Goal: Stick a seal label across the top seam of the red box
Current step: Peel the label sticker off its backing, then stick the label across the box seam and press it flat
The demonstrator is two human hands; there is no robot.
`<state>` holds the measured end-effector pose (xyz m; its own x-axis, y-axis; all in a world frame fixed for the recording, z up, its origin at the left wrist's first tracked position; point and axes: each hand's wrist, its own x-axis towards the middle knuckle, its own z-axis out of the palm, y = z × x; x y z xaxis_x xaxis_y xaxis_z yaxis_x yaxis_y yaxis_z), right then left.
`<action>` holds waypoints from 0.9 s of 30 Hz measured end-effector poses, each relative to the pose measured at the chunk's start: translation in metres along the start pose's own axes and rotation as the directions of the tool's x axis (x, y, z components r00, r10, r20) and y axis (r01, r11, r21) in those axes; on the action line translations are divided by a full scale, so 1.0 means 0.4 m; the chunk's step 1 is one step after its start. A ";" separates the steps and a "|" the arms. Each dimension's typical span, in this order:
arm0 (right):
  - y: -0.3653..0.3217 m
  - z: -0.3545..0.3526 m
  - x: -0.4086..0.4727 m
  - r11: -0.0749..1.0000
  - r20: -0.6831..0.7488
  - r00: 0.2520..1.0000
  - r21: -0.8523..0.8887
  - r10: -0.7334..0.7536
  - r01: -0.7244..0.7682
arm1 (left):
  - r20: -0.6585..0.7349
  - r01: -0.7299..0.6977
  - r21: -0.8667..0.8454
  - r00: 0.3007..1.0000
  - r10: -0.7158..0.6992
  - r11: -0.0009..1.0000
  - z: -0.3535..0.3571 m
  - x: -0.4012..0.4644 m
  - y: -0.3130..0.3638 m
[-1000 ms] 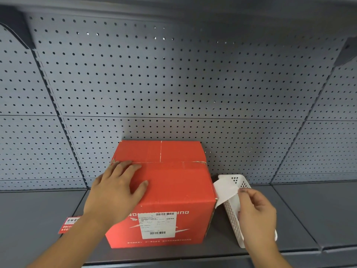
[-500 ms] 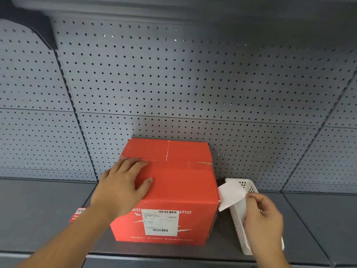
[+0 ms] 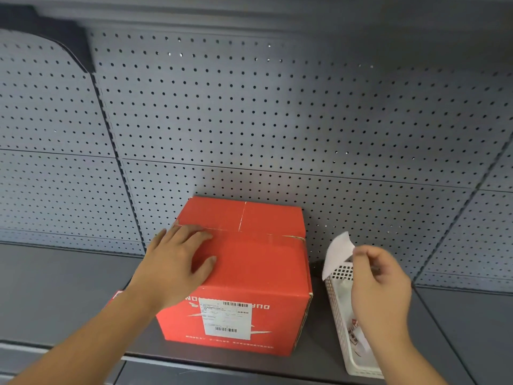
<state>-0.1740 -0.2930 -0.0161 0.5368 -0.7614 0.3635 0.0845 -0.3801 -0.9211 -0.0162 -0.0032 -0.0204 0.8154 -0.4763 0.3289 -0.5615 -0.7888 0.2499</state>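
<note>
A red box (image 3: 258,270) with a white shipping label on its front stands on the grey shelf (image 3: 55,301). Its top flaps are closed, and a seam runs across the top from left to right. My left hand (image 3: 177,262) lies flat on the left part of the top, fingers spread, reaching to the seam. To the right of the box, my right hand (image 3: 380,284) pinches a white seal label (image 3: 337,252) by its edge. The label hangs in the air above the basket, level with the box top, showing its blank side.
A white perforated plastic basket (image 3: 340,309) stands right of the box and holds more labels with red print. A red-and-white sticker (image 3: 118,294) lies on the shelf left of the box, mostly hidden by my left arm. Grey pegboard backs the shelf.
My right hand has lifted the label up from the basket, from below the box top to level with it. My left hand has stayed on the box. The view has shifted slightly.
</note>
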 end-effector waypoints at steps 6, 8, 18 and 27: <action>-0.076 0.067 0.047 0.971 0.070 0.969 -0.010 -0.236 0.237 | -0.134 -0.018 -0.484 0.990 -0.054 0.875 -0.028 0.024 0.090; -0.095 0.101 0.050 0.942 0.102 0.939 -0.047 -0.327 0.333 | -0.047 0.045 -0.670 0.994 -0.103 0.741 -0.045 0.042 0.134; -0.128 0.254 0.011 0.588 0.298 0.613 -0.179 -0.732 0.789 | 0.454 0.450 -0.886 0.891 0.013 0.110 -0.109 0.135 0.184; -0.118 0.323 -0.007 0.612 0.440 0.621 -0.184 -0.649 0.769 | 0.480 0.480 -0.877 0.877 -0.009 0.037 -0.082 0.174 0.099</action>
<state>-0.0710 -0.2052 0.0084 0.6480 0.0048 0.7616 0.3100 -0.9151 -0.2580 0.0136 -0.0550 0.0422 0.7878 -0.5973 -0.1504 0.2474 0.0832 0.9653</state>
